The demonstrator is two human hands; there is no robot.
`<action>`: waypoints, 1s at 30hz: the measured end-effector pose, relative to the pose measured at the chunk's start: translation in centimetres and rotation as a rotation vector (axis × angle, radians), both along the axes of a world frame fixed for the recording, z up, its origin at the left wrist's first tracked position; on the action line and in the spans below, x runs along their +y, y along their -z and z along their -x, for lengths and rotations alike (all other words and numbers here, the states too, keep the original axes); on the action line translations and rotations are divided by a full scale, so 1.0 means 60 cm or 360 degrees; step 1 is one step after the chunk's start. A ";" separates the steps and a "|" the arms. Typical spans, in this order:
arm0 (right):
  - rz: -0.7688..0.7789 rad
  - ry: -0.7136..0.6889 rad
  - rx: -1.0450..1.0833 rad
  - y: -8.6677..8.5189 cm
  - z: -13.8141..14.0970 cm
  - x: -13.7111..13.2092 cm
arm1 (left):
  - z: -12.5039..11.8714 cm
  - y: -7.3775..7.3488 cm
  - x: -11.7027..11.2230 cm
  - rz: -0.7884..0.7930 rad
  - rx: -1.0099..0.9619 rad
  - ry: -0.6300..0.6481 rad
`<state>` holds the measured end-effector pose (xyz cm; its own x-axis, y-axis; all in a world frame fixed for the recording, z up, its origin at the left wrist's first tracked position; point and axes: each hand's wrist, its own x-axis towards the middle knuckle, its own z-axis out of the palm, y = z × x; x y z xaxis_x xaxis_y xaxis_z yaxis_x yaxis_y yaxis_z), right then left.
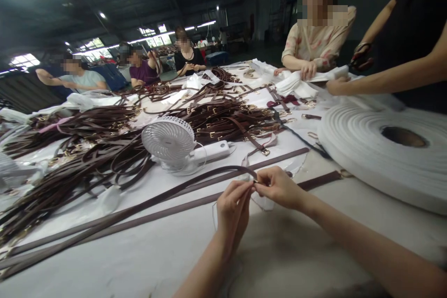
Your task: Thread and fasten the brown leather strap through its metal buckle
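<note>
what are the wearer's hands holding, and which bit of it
The left hand and right hand pinch a narrow brown leather strap by its end, where their fingertips meet.

Through the head camera I've got a narrow, dark brown leather strap [195,173] in view, long and flat with a smooth surface. It runs up from the lower left of the table [115,260], lifts off in a shallow arc, then bends down into my fingers [241,189], where both hands pinch its end together. A small metal tip [256,181] shows there, too small for me to read in detail. A thin clear plastic sheet [265,204] hangs just below my fingers, right beside the strap's end.
</note>
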<state>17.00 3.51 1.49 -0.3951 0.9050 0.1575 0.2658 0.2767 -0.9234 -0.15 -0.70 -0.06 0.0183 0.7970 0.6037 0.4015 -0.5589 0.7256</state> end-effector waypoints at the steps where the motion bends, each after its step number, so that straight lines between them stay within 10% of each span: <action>1: 0.0114 0.0007 0.0049 0.001 0.001 0.001 | 0.000 0.000 -0.001 -0.0047 0.0053 0.0021; 11: -0.0016 -0.0134 0.0056 -0.041 -0.017 0.006 | 0.022 -0.020 0.007 -0.0092 0.0194 0.0320; 18: -0.0248 0.0160 -0.0229 -0.048 -0.010 -0.007 | 0.044 -0.034 0.021 -0.0172 0.0360 0.0317; 23: -0.0087 -0.0244 0.0140 -0.045 -0.014 -0.010 | 0.052 -0.041 0.023 -0.0092 0.0404 0.0074; 30: 0.0207 -0.0581 -0.0004 -0.060 -0.056 0.008 | 0.044 -0.057 0.009 0.0493 0.0563 0.0561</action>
